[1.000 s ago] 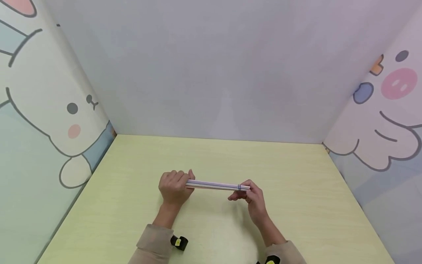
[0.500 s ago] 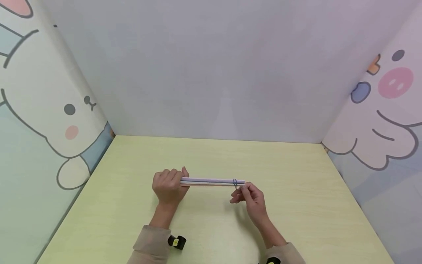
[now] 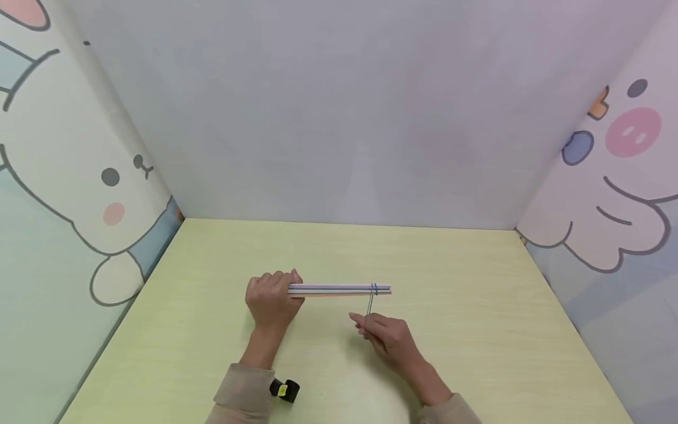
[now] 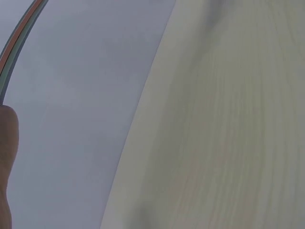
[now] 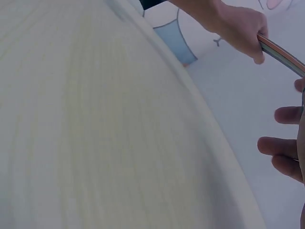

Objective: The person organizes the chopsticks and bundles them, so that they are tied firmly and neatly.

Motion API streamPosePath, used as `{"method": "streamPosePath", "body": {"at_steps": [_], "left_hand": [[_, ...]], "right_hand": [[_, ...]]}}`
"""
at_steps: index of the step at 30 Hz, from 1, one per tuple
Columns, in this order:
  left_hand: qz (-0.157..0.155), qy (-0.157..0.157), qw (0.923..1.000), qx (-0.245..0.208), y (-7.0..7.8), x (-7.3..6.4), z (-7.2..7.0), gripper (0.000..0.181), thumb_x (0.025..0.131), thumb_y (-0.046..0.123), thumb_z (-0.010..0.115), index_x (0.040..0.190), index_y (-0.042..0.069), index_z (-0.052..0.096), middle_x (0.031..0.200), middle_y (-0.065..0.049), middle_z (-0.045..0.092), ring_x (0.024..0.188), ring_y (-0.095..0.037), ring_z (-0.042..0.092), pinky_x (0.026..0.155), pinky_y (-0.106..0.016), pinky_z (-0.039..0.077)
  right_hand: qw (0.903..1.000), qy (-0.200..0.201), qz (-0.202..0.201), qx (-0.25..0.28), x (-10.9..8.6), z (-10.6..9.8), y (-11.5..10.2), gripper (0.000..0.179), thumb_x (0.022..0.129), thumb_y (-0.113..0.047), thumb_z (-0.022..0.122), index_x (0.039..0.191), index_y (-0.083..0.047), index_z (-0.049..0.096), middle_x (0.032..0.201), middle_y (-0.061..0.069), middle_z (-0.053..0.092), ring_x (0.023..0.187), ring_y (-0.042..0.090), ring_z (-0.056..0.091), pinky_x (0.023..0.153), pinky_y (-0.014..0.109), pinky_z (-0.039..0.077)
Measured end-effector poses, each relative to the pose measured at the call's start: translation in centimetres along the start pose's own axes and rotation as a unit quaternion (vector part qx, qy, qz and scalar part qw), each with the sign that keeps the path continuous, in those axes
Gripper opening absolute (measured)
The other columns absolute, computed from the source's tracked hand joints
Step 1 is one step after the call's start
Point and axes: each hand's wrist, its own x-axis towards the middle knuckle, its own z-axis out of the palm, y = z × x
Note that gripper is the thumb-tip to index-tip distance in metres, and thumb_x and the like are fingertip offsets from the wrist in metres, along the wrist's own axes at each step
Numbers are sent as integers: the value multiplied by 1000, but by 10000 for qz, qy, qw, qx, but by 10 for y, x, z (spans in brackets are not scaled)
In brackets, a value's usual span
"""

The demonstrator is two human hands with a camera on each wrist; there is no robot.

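Observation:
In the head view my left hand grips one end of a bundle of long thin sticks, pale with blue and orange showing among them. The bundle is held level above the table, pointing right. Near its free end a dark blue rubber band is looped around the sticks. Two strands of it run down, stretched, to my right hand, whose fingertips pinch them. The left wrist view catches only a piece of the sticks and part of the left hand. In the right wrist view, right-hand fingers show at the edge.
A light wood-patterned table lies beneath both hands. Behind it rises a plain grey wall; side panels with cartoon animals close in the left and right. A black strap piece sits by the left cuff.
My right hand has left the sticks' free end and moved down and left, drawing the rubber band out into a stretched loop. The left hand has shifted slightly left with the bundle.

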Motion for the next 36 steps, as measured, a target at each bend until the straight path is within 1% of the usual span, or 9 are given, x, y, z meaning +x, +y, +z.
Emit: {"method": "streamPosePath", "body": {"at_steps": [4, 8, 13, 19, 22, 25, 28, 30, 36], "left_hand": [[-183, -224, 9996, 24, 3, -2, 1, 32, 83, 16, 55, 52, 10, 48, 45, -4, 49, 37, -20, 35, 41, -38, 34], [-261, -380, 9989, 29, 8, -3, 0, 32, 83, 16, 54, 51, 11, 47, 44, -2, 45, 38, -17, 30, 42, -37, 35], [-252, -361, 9990, 75, 13, -1, -1, 33, 83, 16, 54, 52, 10, 47, 44, -3, 44, 39, -18, 30, 42, -38, 36], [-12, -93, 9998, 153, 15, 0, -2, 34, 84, 16, 57, 52, 8, 46, 44, -4, 44, 37, -20, 31, 40, -37, 35], [62, 32, 9998, 177, 14, -1, -2, 34, 83, 16, 60, 53, 8, 48, 46, -4, 48, 37, -21, 37, 41, -37, 36], [68, 178, 9996, 190, 11, -2, -2, 33, 83, 17, 62, 53, 8, 50, 48, -5, 51, 38, -23, 42, 43, -38, 37], [126, 316, 9993, 160, 8, -3, -2, 33, 83, 17, 63, 54, 8, 52, 49, -5, 52, 39, -23, 44, 44, -38, 39], [206, 382, 9990, 120, 7, -4, -2, 33, 83, 17, 64, 54, 8, 52, 49, -4, 52, 39, -22, 43, 44, -38, 39], [412, 465, 9981, 22, 7, -3, -2, 33, 84, 18, 64, 54, 9, 53, 51, -4, 55, 40, -21, 44, 43, -37, 39]], "right_hand": [[9992, 170, -278, -215, -2, 7, -6, 48, 109, -24, 37, 141, 10, 48, 88, 9, 71, 62, 4, 63, 59, 11, 47], [9943, 678, 76, 814, -5, 18, -16, 57, 111, -25, 21, 155, 11, 15, 97, 20, 71, 58, 14, 68, 71, 19, 54], [9521, 1710, 945, 2351, -3, 30, -37, 55, 110, -14, 10, 155, 7, -14, 124, 20, 67, 63, 26, 72, 63, 33, 56], [8951, 2033, 2769, 2843, 8, 30, -59, 51, 108, 0, 7, 158, 5, -1, 129, 11, 66, 74, 16, 75, 67, 29, 58], [8804, 1803, 3274, 2918, 11, 24, -56, 49, 109, -1, 13, 157, 8, 10, 124, 8, 69, 73, 14, 75, 65, 30, 58], [8478, 1892, 3710, 3284, 12, 15, -49, 45, 111, -12, 23, 151, 3, 38, 114, 2, 73, 72, 12, 74, 66, 28, 57], [8035, 2207, 3806, 4011, 11, 7, -42, 41, 111, -19, 31, 136, -6, 61, 107, -1, 75, 73, 11, 74, 68, 26, 57], [7873, 2299, 3598, 4449, 11, 3, -38, 40, 111, -17, 32, 130, -8, 66, 107, 1, 75, 77, 12, 75, 70, 25, 57], [7802, 2312, 2861, 5060, 11, -4, -33, 44, 109, -4, 26, 132, -1, 63, 110, 9, 74, 87, 17, 75, 75, 26, 58]]}}
